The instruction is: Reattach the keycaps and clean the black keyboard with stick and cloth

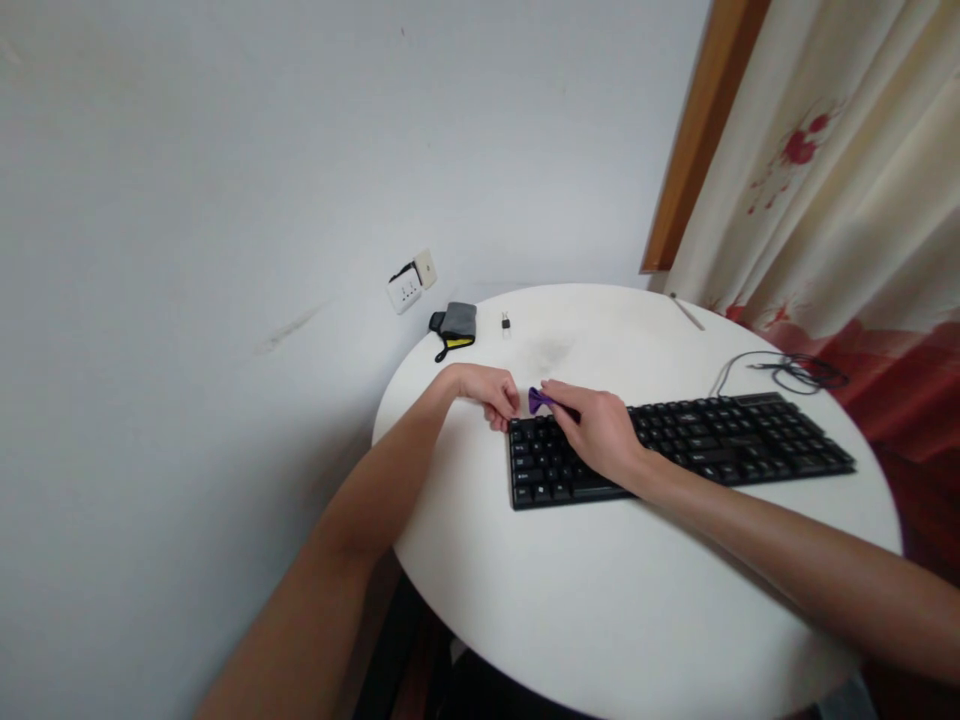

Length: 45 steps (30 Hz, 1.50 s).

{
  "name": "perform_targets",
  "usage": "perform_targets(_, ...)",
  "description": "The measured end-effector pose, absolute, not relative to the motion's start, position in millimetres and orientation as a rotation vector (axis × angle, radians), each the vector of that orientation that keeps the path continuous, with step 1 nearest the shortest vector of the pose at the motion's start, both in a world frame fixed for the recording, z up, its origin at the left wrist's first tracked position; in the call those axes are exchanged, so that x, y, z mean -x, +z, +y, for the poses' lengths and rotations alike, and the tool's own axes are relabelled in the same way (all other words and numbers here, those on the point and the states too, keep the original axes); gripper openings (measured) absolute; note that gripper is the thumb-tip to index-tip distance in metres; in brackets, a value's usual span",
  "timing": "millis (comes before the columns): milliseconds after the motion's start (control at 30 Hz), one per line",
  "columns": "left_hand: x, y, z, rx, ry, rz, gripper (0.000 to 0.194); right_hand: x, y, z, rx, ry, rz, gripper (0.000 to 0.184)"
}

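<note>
A black keyboard point(720, 440) lies across the right half of a round white table. At its upper left corner my left hand point(491, 392) is closed, the curled fingers against the keyboard's edge. My right hand point(600, 425) is over the left part of the keys, its fingers wrapped round a small purple brush point(538, 400). The brush's flared end points left, towards my left hand, just above the top row of keys. Most of its handle is hidden by my fingers, and my palm covers several keys.
On the white table point(480, 560), a grey and yellow folded cloth point(459, 322) sits by the wall, beside a small black-and-clear item point(505, 324). A thin stick point(687, 312) lies at the far edge. The coiled cable point(806, 372) rests behind the keyboard. A curtain point(847, 200) hangs right.
</note>
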<state>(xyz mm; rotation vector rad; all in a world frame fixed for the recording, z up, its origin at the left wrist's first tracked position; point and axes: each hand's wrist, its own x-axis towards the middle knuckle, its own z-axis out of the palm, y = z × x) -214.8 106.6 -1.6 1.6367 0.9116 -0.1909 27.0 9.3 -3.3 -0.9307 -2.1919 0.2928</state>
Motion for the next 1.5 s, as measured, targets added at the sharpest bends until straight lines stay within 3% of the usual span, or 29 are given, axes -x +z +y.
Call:
perform_targets(533, 215, 2, 104, -1.644, -0.181, 0.895, 0.029, -29, 0, -43, 0.268, 0.592, -2.641, 0.028)
perform_targets(667, 216, 0, 105, -1.635, -0.184, 0.913, 0.029, -36, 8, -25, 0.466, 0.598, -2.512, 0.030)
perform_targets(833, 217, -5, 108, -1.653, -0.187, 0.889, 0.029, -47, 9, 10, 0.999, 0.358, -2.091, 0.031)
perform_targets(967, 218, -5, 109, -1.651, -0.190, 0.877, 0.029, -43, 0, 16, 1.038, 0.211, -2.212, 0.028)
perform_targets(1333, 216, -2, 107, -1.618, -0.186, 0.934, 0.032, -21, -11, -48, 0.283, 0.566, -2.585, 0.029)
perform_targets(1500, 215, -1, 106, -1.609, -0.179, 0.952, 0.033, -25, -2, -45, 0.220, 0.646, -2.514, 0.031)
